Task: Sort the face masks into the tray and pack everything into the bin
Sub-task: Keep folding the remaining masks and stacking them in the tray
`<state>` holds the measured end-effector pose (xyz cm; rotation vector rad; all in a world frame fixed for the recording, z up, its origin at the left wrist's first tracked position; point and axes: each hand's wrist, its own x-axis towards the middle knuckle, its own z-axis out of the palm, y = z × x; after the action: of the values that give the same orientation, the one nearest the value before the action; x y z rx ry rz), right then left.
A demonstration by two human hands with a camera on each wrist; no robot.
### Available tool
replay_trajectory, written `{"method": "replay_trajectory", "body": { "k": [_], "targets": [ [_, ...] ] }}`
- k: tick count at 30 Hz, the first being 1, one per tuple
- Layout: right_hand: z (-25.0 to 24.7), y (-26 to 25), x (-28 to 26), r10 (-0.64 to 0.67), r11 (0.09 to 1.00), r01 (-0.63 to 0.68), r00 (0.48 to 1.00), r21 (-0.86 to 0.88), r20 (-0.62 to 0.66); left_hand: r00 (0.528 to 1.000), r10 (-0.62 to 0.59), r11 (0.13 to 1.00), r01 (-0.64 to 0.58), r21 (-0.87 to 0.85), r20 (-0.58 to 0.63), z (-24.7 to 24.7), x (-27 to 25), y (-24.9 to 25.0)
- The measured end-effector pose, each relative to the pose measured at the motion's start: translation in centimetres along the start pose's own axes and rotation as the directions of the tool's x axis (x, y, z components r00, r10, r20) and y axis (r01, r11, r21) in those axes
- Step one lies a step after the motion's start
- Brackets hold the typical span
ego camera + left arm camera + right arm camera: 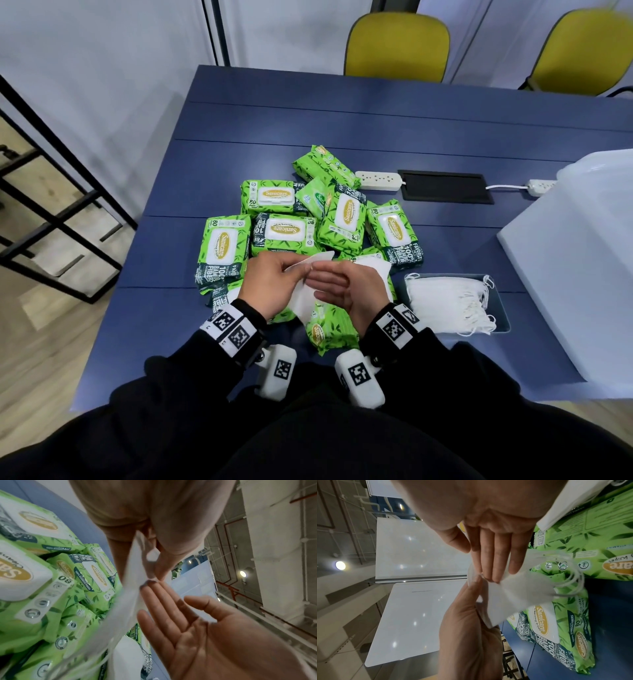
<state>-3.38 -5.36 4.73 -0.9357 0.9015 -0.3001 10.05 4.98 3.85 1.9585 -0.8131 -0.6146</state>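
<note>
- Our translucent bin (582, 260) stands at the tabletop's right edge.
- Green wipe packs (284, 229) crowd its middle.
- A tray (503, 310) of stacked masks (448, 301) lies near the front edge.
- Our left hand (270, 284) pinches one face mask (303, 301); our right hand (346, 287), fingers straight, touches it.

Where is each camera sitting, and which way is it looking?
Head: worn on the head, looking forward and down at the blue table, the green wipe packs and the tray of masks; both hands, sleeves and the lap show.
Left wrist: on the left wrist, looking along the left hand at the face mask it pinches; the right hand shows too.
Right wrist: on the right wrist, looking along the right hand's straight fingers; the left hand also shows.
All three share the mask, both hands and the packs.
</note>
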Motion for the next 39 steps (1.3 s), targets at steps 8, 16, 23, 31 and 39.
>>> {"method": "replay_trajectory", "body": {
  "k": [8, 16, 23, 31, 39],
  "targets": [
    [-0.7, 0.9, 0.8, -0.064, 0.982, 0.052, 0.996, -0.181, -0.060, 0.978, -0.179, 0.888, 0.207, -0.411, 0.107, -0.2, -0.4, -0.5],
    [-0.3, 0.4, 0.6, -0.114, 0.985, 0.100, 0.989, -0.143, -0.093, 0.968, -0.244, 0.855, 0.240, -0.461, 0.051, -1.8, -1.0, -0.9],
    [0.0, 0.6, 0.4, -0.085, 0.984, 0.078, 0.996, -0.159, -0.041, 0.977, -0.211, 0.898, 0.207, -0.389, 0.031, -2.3, -0.9, -1.4],
    [-0.1, 0.2, -0.4, -0.068, 0.981, 0.062, 0.997, -0.184, -0.027, 0.983, -0.171, 0.904, 0.183, -0.386, 0.064, -1.7, -0.9, -1.4],
    [-0.7, 0.4, -0.8, -0.053, 0.961, 0.053, 0.999, -0.272, 0.008, 0.983, -0.155, 0.920, 0.182, -0.348, 0.103, -1.6, -1.0, -1.0]
  ]
}}
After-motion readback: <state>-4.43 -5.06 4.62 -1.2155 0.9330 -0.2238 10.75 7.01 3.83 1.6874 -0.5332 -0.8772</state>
